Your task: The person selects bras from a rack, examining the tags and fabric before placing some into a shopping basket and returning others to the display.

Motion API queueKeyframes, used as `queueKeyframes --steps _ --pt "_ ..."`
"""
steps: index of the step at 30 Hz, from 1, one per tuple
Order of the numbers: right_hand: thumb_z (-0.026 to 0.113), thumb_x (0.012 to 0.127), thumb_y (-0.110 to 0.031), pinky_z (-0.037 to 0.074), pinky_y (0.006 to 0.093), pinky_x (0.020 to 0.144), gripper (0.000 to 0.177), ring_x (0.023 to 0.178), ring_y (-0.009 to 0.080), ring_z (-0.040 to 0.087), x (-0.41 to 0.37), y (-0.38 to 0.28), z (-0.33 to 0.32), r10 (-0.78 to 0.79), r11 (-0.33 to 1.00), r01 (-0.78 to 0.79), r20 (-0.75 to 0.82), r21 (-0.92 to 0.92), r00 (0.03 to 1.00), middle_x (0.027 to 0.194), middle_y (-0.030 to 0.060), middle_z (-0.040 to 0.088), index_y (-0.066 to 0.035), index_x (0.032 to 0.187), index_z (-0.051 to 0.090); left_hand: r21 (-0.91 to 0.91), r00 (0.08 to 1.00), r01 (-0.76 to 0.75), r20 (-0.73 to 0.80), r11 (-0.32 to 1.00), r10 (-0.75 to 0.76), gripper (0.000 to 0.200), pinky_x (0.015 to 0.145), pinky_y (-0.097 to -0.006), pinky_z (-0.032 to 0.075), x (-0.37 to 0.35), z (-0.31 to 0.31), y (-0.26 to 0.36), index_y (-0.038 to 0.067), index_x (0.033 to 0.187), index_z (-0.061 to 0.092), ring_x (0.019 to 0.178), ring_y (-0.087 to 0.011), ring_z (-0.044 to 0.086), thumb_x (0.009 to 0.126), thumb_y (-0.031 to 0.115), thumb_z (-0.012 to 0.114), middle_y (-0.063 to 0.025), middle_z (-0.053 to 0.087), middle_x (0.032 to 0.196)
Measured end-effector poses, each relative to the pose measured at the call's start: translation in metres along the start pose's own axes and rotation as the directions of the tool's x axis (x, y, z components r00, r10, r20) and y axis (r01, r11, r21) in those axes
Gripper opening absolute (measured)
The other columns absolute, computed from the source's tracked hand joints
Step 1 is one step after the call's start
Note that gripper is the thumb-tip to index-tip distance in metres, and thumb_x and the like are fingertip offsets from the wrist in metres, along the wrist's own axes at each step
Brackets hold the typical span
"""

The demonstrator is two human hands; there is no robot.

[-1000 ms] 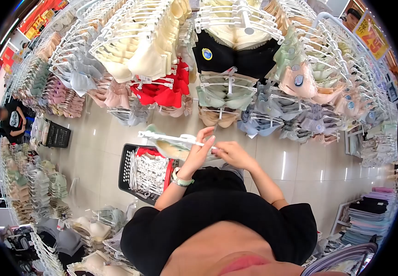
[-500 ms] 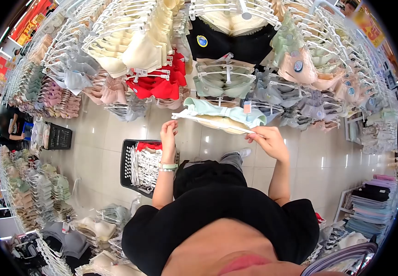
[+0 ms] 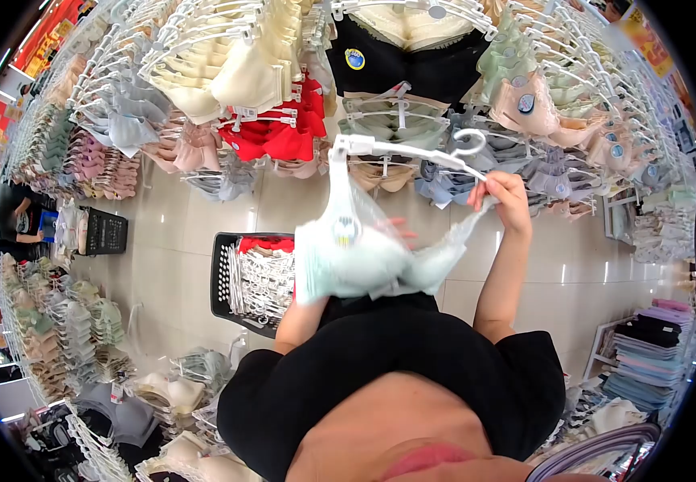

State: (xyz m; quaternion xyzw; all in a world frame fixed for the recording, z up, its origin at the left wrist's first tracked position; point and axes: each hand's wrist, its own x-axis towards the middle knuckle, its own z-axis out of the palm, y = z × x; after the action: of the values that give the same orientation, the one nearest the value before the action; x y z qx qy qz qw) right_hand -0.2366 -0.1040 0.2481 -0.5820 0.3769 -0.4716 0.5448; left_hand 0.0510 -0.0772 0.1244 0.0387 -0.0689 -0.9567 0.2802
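A pale mint-green bra [image 3: 356,261] hangs tilted in front of my torso from a white plastic hanger [image 3: 396,150], whose hook points up to the right. My right hand [image 3: 507,197] pinches the right end of the hanger, where a strap meets it. Behind the bra, my left hand [image 3: 400,230] is mostly hidden and blurred; a few outstretched fingertips show between the cups. A round sticker is on the left cup's side.
A black basket [image 3: 219,277] full of white hangers and some red items stands on the floor at left. Racks of bras [image 3: 243,80] fill the front and sides. Folded goods [image 3: 645,345] are stacked at right. Another person [image 3: 18,213] is at far left beside a dark crate [image 3: 105,230].
The bra has turned from lying nearly flat to hanging upright, cups facing me. My right hand has risen to the right; my left hand has moved right, behind the bra.
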Motion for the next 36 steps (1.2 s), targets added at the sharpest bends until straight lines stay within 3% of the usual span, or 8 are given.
queueKeyframes --steps 3,6,13,15,18,28,30,36 --pt "0.049 0.085 -0.018 0.044 0.0264 0.061 0.027 0.06 0.0177 0.056 0.009 0.019 -0.007 0.075 0.995 -0.08 -0.082 -0.056 0.994 0.066 0.0147 0.06 0.003 0.068 0.055 0.293 0.957 -0.181 -0.167 0.939 0.237 0.07 0.099 -0.0417 0.029 -0.014 0.042 -0.003 0.011 0.132 0.027 0.12 -0.0294 0.035 0.08 0.058 0.039 -0.018 0.032 0.133" --pt "0.049 0.085 -0.019 0.042 0.0226 0.059 0.026 0.06 0.0102 0.054 0.01 0.032 -0.01 0.1 0.99 -0.109 -0.096 -0.084 0.99 0.07 0.0073 0.062 0.001 0.075 0.061 0.987 0.855 -0.062 0.13 -0.151 0.502 0.063 0.099 -0.0394 0.031 -0.015 0.018 -0.006 0.016 0.132 0.026 0.119 -0.027 0.035 0.08 0.04 0.052 -0.0104 0.032 0.134" --pt "0.048 0.086 -0.019 0.043 0.0221 0.06 0.026 0.06 0.01 0.054 0.004 0.041 -0.006 0.128 0.988 -0.139 -0.138 -0.073 0.982 0.071 0.0079 0.063 0.001 0.075 0.061 0.816 0.927 -0.017 -0.203 0.578 0.315 0.056 0.101 -0.0402 0.029 -0.009 0.018 -0.002 0.01 0.132 0.023 0.123 -0.0266 0.031 0.088 0.043 0.035 -0.0119 0.03 0.134" --pt "0.049 0.086 -0.018 0.043 0.0222 0.06 0.025 0.061 0.0097 0.053 0.004 0.042 -0.004 0.127 0.988 -0.137 -0.131 -0.066 0.983 0.072 0.0077 0.063 0.001 0.076 0.061 -0.052 0.975 -0.214 -0.068 0.975 0.211 0.059 0.103 -0.0407 0.024 -0.01 0.022 0.0 0.012 0.133 0.021 0.125 -0.0273 0.026 0.088 0.049 0.025 -0.0112 0.026 0.137" --pt "0.049 0.086 -0.018 0.043 0.022 0.06 0.023 0.061 0.009 0.053 0.005 0.047 0.001 0.14 0.986 -0.152 -0.163 -0.065 0.977 0.073 0.0068 0.063 0.001 0.078 0.061 0.859 0.934 -0.219 0.047 0.463 0.354 0.06 0.102 -0.0404 0.024 -0.013 0.028 -0.006 0.012 0.134 0.02 0.125 -0.027 0.026 0.088 0.05 0.024 -0.0113 0.025 0.138" --pt "0.06 0.076 -0.021 0.042 0.0316 0.071 0.024 0.078 0.0205 0.055 -0.001 0.087 0.039 0.121 0.669 -0.204 -0.165 -0.715 0.979 0.086 0.0097 0.061 0.001 0.087 0.059 0.094 0.94 -0.305 -0.133 0.948 0.315 0.057 0.101 -0.0403 0.028 -0.031 0.019 -0.01 0.011 0.133 0.022 0.122 -0.0253 0.032 0.089 0.047 0.025 -0.0111 0.029 0.135" --pt "0.056 0.078 -0.023 0.037 0.0366 0.084 0.026 0.1 0.0299 0.049 -0.003 0.078 0.063 0.016 0.676 -0.096 -0.115 -0.73 0.993 0.099 0.0134 0.057 0.0 0.091 0.058 0.978 0.821 -0.118 -0.001 0.172 0.571 0.055 0.098 -0.0412 0.032 -0.043 0.015 -0.014 0.011 0.132 0.025 0.12 -0.025 0.035 0.089 0.045 0.029 -0.0111 0.032 0.134" --pt "0.056 0.079 -0.031 0.035 0.0385 0.087 0.044 0.099 0.0332 0.048 -0.004 0.064 0.139 -0.028 0.742 0.115 0.141 -0.66 0.99 0.105 0.0174 0.051 0.001 0.109 0.047 0.022 0.831 -0.555 -0.032 0.831 0.556 0.052 0.097 -0.0412 0.034 -0.051 0.006 -0.017 0.011 0.131 0.027 0.12 -0.0254 0.036 0.089 0.041 0.033 -0.0118 0.033 0.132"
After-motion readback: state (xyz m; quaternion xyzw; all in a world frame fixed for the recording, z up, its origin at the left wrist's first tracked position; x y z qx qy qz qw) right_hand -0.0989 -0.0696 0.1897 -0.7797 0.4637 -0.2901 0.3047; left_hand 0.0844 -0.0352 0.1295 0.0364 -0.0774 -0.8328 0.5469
